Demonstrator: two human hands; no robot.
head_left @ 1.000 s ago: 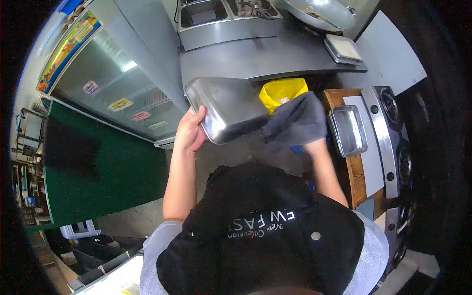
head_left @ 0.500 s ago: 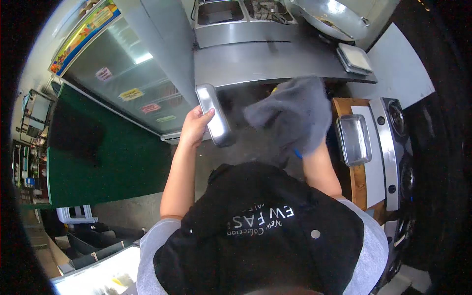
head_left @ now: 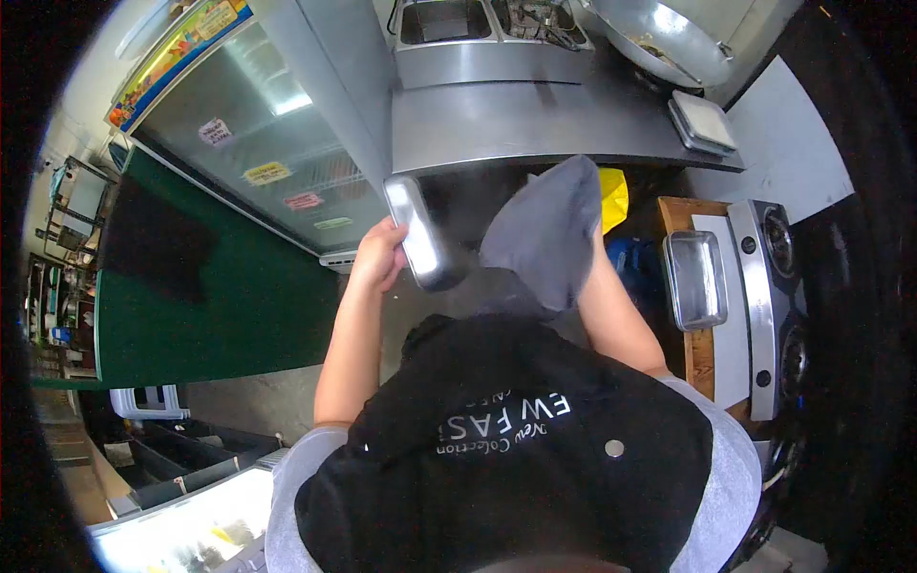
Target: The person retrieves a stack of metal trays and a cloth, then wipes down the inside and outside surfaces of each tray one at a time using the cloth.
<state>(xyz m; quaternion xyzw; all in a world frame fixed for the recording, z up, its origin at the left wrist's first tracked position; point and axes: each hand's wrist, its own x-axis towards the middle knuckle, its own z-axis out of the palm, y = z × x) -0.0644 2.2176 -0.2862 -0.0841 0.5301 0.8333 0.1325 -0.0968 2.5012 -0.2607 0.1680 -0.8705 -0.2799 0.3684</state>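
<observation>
My left hand [head_left: 382, 254] grips a shiny metal tray [head_left: 418, 234] by its long side, fingers closed on it, and the tray is held nearly on edge. A grey cloth [head_left: 546, 229] hangs from my right hand [head_left: 599, 246]. The cloth covers most of that hand, so its fingers are hidden, and its edges are slightly blurred. It is apart from the metal tray, to its right. Another rectangular metal tray [head_left: 696, 280] rests to my right, on the wooden and white surface beside the stove.
Ahead is a steel counter [head_left: 516, 119] with fryer wells [head_left: 445, 21], a large wok [head_left: 659, 43] and stacked trays [head_left: 705, 122]. A glass-door fridge [head_left: 258, 143] and a green surface [head_left: 229, 296] lie left; a gas stove [head_left: 769, 306] is right. Something yellow [head_left: 613, 199] shows under the counter.
The cloth has swung left and nearer the metal tray, uncovering the yellow thing under the counter. My left hand still holds the tray in nearly the same place. The view has shifted slightly.
</observation>
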